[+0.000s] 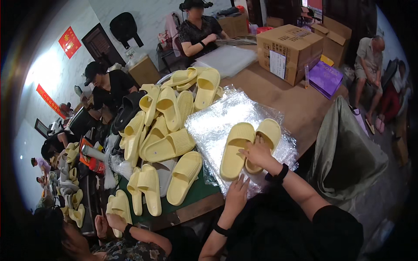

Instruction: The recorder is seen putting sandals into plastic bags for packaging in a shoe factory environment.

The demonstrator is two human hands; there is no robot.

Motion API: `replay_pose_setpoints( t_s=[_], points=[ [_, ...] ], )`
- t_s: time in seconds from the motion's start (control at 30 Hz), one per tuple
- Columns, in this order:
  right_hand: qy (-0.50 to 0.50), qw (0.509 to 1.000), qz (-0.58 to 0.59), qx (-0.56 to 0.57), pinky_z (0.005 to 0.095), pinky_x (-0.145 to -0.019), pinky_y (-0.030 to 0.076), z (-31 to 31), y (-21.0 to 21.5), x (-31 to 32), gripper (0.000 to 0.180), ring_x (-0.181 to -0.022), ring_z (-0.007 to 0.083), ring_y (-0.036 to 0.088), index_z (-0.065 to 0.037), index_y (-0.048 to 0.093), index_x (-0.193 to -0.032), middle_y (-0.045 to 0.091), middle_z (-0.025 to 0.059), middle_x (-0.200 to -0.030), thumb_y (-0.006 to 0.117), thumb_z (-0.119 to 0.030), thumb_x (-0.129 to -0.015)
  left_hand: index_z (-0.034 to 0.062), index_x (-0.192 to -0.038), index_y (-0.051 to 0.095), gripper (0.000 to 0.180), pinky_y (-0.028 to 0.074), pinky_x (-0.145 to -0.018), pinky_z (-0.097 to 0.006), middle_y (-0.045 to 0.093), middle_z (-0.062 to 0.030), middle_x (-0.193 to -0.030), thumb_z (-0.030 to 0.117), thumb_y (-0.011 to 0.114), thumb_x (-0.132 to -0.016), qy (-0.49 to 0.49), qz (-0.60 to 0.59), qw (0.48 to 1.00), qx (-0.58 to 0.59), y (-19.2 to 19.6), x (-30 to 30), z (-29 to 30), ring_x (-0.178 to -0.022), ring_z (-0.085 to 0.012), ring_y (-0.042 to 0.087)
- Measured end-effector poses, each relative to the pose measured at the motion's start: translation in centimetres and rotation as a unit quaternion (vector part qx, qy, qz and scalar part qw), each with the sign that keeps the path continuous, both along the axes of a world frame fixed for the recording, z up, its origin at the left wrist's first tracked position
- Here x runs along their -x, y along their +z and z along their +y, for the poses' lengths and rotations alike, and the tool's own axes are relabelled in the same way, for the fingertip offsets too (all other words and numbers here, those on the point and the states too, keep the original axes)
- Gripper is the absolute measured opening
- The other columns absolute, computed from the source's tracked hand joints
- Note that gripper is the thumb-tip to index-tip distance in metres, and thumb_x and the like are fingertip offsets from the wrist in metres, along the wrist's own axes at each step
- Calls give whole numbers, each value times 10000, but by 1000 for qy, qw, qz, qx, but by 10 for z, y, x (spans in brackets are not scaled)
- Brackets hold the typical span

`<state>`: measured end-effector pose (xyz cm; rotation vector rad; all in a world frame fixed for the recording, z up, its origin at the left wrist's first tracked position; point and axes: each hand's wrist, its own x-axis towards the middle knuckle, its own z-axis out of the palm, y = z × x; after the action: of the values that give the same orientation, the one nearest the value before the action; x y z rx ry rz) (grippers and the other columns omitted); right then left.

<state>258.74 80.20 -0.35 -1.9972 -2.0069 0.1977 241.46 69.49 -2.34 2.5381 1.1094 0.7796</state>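
Observation:
A pair of pale yellow slippers, the left slipper [235, 152] and the right slipper [269, 130], lies side by side on a stack of clear plastic bags [213, 126], toes pointing away from me. My right hand [259, 154] spans the gap between them: the thumb is on the left slipper's inner edge, and the fingers are at the right slipper's strap. My left hand [236, 192] lies flat with its fingers stretched toward the left slipper's heel, over the near edge of the bags. Whether those fingertips press on the slipper is hard to tell.
Left of the bags rises a heap of yellow slippers [167, 145]. A co-worker's hand [116, 221] is at another slipper at lower left. Beyond the bags stand a cardboard box [289, 52] and a purple bag [325, 79]. A grey-green sack [344, 152] hangs right of the table.

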Motion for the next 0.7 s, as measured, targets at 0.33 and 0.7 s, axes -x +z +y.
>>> replay_pose_setpoints(
  t_s=[0.33,0.7],
  points=[
    [25,993,86,-74,451,-795,451,-45,71,-27,307,-888,372,552,52,628,-715,569,236,-903,565,-229,-822,42,-1074,613,331,392,-979,-462,440,-155,-1336,26,595,-745,28,72,997,2,-5,1,-6,-1194,-388,422],
    [77,997,-24,-1,499,-982,345,-26,23,-32,443,-1200,531,361,8,620,-1043,401,385,-1239,544,-393,-872,52,-1062,605,307,378,-985,-487,423,-170,-1338,61,607,-755,37,71,997,-6,-5,-6,-6,-1229,-396,383]
  ],
)
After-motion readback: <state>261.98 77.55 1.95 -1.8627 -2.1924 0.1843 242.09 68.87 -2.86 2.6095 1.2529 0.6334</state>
